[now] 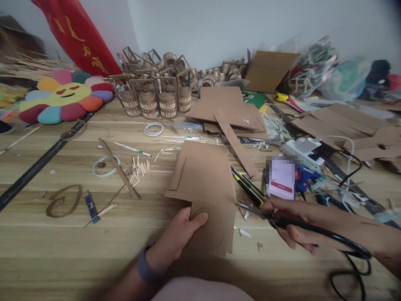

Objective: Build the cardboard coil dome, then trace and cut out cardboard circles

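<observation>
A sheet of brown cardboard (pixel 206 171) lies in front of me, with a strip cut partly along its left side. On its near part a circle is drawn in outline. My left hand (pixel 181 234) grips this near part, thumb pressed flat on top beside the circle and fingers underneath, hidden. In my right hand (pixel 291 225) is a pair of scissors (pixel 313 228) with long black handles. The blades point left, their tips at the cardboard's right edge; whether they touch it I cannot tell. A yellow and black utility knife (pixel 249 188) lies just beyond the blades.
Several small slatted buckets (pixel 147 104) with handles stand at the back. A phone (pixel 282 179) and a white power strip (pixel 302 150) are to the right. More cardboard (pixel 219 102) is stacked behind. Short sticks (pixel 142 167), tape rolls (pixel 153 129) and a flower cushion (pixel 65 96) lie leftward.
</observation>
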Motion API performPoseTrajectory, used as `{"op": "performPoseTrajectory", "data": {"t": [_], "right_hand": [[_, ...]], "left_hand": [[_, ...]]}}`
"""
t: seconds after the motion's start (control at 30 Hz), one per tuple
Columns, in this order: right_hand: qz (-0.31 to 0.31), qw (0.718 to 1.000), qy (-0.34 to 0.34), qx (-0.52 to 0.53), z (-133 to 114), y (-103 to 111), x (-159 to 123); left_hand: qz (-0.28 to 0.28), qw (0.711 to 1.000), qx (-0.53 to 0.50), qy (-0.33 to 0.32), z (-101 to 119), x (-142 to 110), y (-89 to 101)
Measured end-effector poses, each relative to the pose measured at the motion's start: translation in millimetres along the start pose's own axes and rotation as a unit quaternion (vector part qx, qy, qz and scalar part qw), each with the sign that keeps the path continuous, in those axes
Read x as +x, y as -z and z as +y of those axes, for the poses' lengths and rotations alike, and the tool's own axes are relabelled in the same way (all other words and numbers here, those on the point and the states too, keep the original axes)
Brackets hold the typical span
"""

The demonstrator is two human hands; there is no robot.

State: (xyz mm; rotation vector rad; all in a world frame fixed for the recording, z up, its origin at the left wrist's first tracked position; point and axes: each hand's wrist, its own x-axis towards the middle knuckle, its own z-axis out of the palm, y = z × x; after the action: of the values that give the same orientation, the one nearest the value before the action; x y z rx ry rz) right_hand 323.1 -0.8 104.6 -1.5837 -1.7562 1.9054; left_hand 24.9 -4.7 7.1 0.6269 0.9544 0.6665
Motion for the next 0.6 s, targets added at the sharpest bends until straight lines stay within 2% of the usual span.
{"op": "performPoseTrajectory", "data": {"t": [0.1,0.2,0.4,0.6], "right_hand": [[-0.085,0.996,-0.015,-0.003,-19.4,-0.1,13.4],[-0.126,0.992,-0.031,-0.006,-33.2,-1.0,30.5],[-0.148,0.984,-0.092,-0.041,-40.5,0.0,48.7],[-0.163,0.978,-0.102,-0.073,-48.4,0.1,57.8]], "left_hand": [[-0.012,1.000,-0.001,0.009,-2.3,0.8,0.0],[-0.024,0.999,-0.013,0.020,-4.6,1.6,-0.4],[-0.040,0.999,-0.030,0.020,-5.3,1.2,-1.3],[-0.054,0.997,-0.043,0.031,-5.5,2.7,-1.4]]}}
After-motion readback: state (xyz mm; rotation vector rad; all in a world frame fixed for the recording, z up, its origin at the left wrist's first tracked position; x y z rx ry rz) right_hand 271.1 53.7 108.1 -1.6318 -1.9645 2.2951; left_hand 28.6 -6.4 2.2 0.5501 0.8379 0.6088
